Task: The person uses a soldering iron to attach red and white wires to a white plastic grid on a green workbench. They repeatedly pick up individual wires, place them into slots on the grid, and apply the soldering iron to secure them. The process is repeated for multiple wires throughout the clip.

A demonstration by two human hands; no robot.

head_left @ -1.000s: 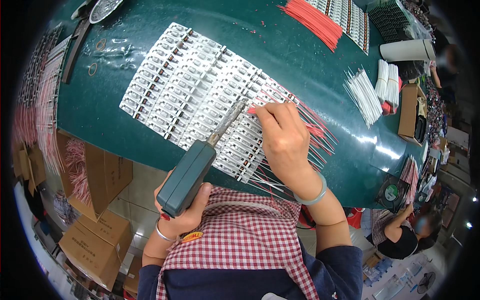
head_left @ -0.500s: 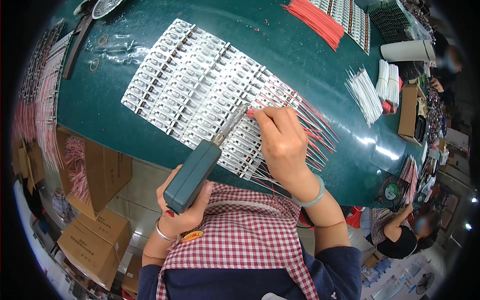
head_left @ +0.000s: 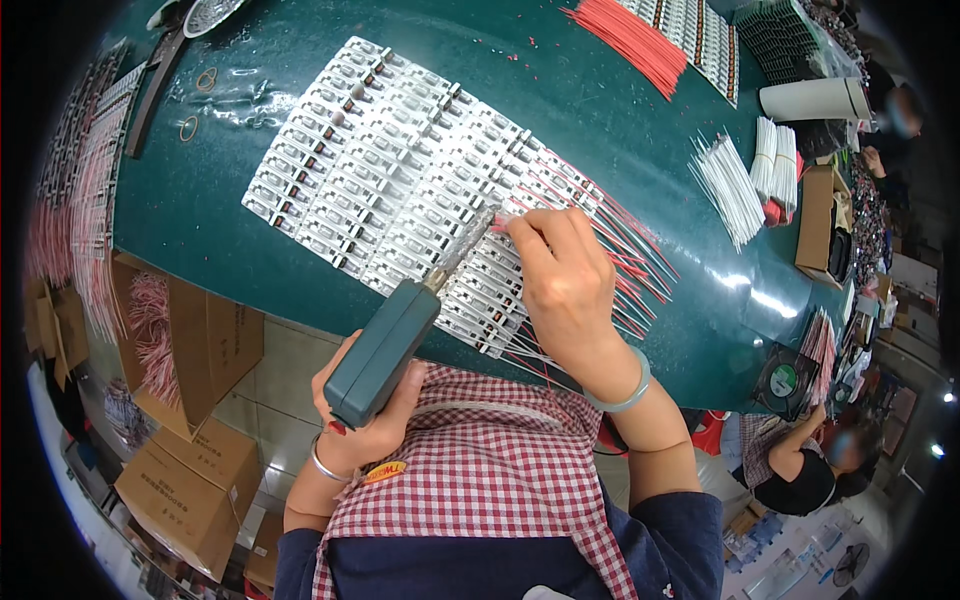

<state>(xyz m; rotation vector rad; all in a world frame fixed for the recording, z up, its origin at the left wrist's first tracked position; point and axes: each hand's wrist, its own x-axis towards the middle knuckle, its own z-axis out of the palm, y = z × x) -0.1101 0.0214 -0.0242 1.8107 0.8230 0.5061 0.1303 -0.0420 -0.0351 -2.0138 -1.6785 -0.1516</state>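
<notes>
My left hand (head_left: 378,420) is wrapped round the handle of a dark green soldering gun (head_left: 384,350). Its metal shaft, with a silvery wrapped sleeve, points up and right over rows of small white-and-silver parts (head_left: 390,170) on the table. At the tip, my right hand (head_left: 570,285) pinches the end of a red wire (head_left: 500,223) with thumb and forefinger; the exact contact point is too small to make out. Red and white wires (head_left: 640,255) fan out to the right from the last row of parts, some passing behind my right hand.
White wire bundles (head_left: 728,190) and red wires (head_left: 630,45) lie on the green table (head_left: 215,240). A carton of wires (head_left: 185,340) stands at the left, below the table edge. Rubber bands (head_left: 188,128) lie at upper left, a small black fan (head_left: 785,382) at right. Another person (head_left: 800,460) sits beyond it.
The soldering gun has shifted very slightly, its tip staying by the wire end. A faint pale haze now shows at the right fingertips. Both hands keep their grip.
</notes>
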